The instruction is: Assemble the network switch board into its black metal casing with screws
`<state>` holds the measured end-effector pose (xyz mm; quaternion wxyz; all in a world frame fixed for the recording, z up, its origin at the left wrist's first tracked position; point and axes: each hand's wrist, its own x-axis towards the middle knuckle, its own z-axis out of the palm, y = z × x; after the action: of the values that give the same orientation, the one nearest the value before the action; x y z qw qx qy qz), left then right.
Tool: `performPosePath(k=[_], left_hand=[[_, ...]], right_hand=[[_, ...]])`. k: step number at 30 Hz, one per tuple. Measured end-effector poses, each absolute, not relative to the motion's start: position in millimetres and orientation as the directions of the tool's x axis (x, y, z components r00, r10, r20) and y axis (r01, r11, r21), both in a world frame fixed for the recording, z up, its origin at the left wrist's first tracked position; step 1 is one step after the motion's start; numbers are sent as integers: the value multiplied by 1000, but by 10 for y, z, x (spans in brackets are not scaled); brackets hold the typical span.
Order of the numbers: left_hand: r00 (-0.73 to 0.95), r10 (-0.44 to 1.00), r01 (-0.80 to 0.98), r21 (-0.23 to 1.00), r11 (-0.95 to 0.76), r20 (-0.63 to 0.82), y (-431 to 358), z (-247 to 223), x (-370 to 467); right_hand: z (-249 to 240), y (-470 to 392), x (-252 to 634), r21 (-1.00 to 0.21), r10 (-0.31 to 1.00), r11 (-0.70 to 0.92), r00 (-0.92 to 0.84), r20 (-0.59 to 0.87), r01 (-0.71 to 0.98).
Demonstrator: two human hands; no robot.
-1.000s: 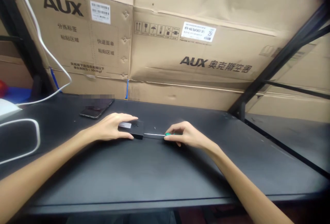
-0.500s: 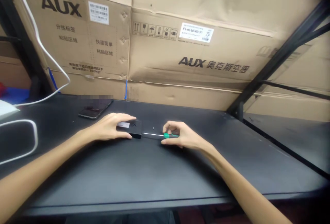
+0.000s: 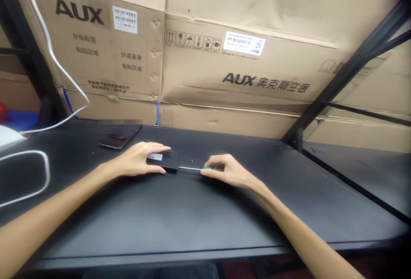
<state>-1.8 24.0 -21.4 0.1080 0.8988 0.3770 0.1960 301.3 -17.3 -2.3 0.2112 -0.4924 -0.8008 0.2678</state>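
Observation:
A small black box with a white label lies on the dark table. My left hand grips it from the left, thumb on the near side and fingers on the far side. My right hand is closed around the green and dark handle of a screwdriver. Its thin metal shaft lies level and points left, the tip meeting the right end of the box; the exact contact is too small to make out. Just behind the shaft, tiny screw-like bits rest on the table.
A dark phone lies behind my left hand. White cable loops over the left side, near a white object. Large cardboard boxes stand along the back, and a black metal frame rises at the right.
My right hand's fingers have closed further over the screwdriver handle, so less of it shows. The left hand and the box hold their place; the view has shifted slightly.

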Motion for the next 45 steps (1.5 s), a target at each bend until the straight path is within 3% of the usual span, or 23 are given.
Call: performPosePath(k=[8,10,15,18,22,24,28,34,40,45], left_hand=[[643,719,638,335,-693,264,239,-214,-16],[642,719,639,333,-693,267,242,-218,-17],[648,714,634,332,-698,265,254,-218,-18],[645,719,640,330,-694,260,253,-213,-15],[646,718,640,330,-694,259,246,-211,-15],[645,717,638,329,-696,265,243,-213,-17],[640,717,635,334,-696,276,241,-218,-18],[645,710,627,337,-703,282,240,-219,-13],[648,711,637,317,-702,273,247,-234,-21],[641,720,653,303,-694,268,245,-237,-19]], right_hand=[[-71,-155,3026,-787,922,241,-386,4,568],[-55,-159,3032,-764,921,249,-390,-4,596],[-24,-164,3021,-612,903,398,-409,131,684],[-34,-165,3011,-658,906,379,-406,121,650],[-38,-176,3011,-760,927,245,-374,3,602],[-31,-180,3012,-729,923,266,-384,5,631],[-32,-173,3009,-603,896,414,-420,140,682],[-56,-172,3006,-768,927,265,-374,36,583],[2,-204,2960,-655,930,316,-362,69,686],[-7,-180,2983,-715,916,335,-391,93,614]])
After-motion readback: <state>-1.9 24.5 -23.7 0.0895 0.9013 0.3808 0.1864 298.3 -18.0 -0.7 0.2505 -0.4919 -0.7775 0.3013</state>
